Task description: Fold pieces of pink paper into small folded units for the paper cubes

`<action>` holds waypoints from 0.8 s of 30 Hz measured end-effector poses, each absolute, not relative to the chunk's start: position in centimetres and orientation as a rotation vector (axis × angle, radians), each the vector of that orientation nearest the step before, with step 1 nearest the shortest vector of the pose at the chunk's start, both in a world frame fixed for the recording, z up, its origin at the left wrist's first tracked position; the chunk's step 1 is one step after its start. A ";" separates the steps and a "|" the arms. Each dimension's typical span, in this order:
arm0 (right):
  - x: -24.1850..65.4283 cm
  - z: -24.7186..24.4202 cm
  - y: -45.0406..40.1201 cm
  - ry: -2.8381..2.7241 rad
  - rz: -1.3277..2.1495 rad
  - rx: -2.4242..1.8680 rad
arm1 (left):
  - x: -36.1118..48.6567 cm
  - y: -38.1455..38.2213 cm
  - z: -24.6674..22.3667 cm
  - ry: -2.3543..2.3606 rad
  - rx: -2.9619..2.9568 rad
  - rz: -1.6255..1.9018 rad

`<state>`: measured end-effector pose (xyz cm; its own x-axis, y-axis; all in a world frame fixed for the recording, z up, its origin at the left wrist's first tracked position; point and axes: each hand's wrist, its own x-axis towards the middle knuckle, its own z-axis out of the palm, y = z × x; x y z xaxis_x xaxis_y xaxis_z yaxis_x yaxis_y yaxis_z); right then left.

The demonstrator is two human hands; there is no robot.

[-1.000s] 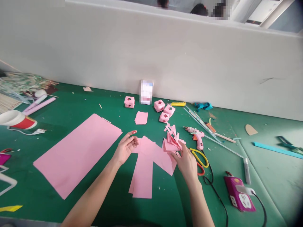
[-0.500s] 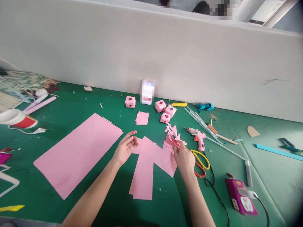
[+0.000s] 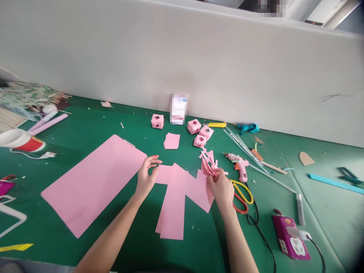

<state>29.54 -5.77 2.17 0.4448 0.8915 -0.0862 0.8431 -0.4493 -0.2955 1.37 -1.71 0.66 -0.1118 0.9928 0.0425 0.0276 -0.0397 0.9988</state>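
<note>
My left hand [image 3: 146, 176] hovers between the large pink paper sheet [image 3: 96, 182] and the pink paper strips [image 3: 173, 208]. Its fingers are bent, with the thumb apart from them, and nothing shows in between. My right hand [image 3: 222, 187] pinches folded pink paper [image 3: 207, 167], several layers thick, above overlapping pink pieces. Narrow pink paper scraps [image 3: 209, 154] lie just beyond it. Right beside that hand are scissors [image 3: 247, 191] with yellow and red handles; their blades are hidden. Farther back sit several pink paper boxes [image 3: 194, 126] with diamond-shaped holes and a small stack of pink squares [image 3: 172, 141].
A pink glue gun [image 3: 241, 168] with a black cord lies at the right, near a purple power strip [image 3: 291, 237]. A yellow cutter [image 3: 216, 124] rests by the grey partition [image 3: 182, 49]. At the left are a paper cup [image 3: 22, 140] and bundled sticks [image 3: 28, 94].
My left hand has moved slightly left and turned, its thumb now lower and its fingers more bent. The right hand stays in place with the folded paper. The view has shifted a little.
</note>
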 end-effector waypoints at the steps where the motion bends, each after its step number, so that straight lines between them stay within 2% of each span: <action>1: 29.6 2.4 -5.9 -1.511 0.379 -2.454 | 1.2 -1.7 0.7 1.299 1.272 1.289; 9: 27.6 4.4 -7.3 -1.528 0.466 -2.184 | 1.1 -1.8 -0.2 1.361 1.867 0.960; 13: 25.8 4.7 -8.1 -1.554 0.569 -2.182 | 1.1 -1.7 -0.7 1.385 1.866 0.967; 19: 25.4 4.5 -9.3 -1.735 0.564 -2.399 | 1.0 -1.4 -0.9 1.446 1.829 1.037; 24: 25.7 4.0 -9.7 -1.769 0.585 -2.392 | 1.1 -1.3 -0.9 1.437 1.778 1.074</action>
<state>25.74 -9.72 4.01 0.2471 0.9388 -0.2399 0.8965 -0.3155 -0.3110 1.10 -1.30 -0.92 0.0837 0.9730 0.2149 0.4821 -0.2283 0.8459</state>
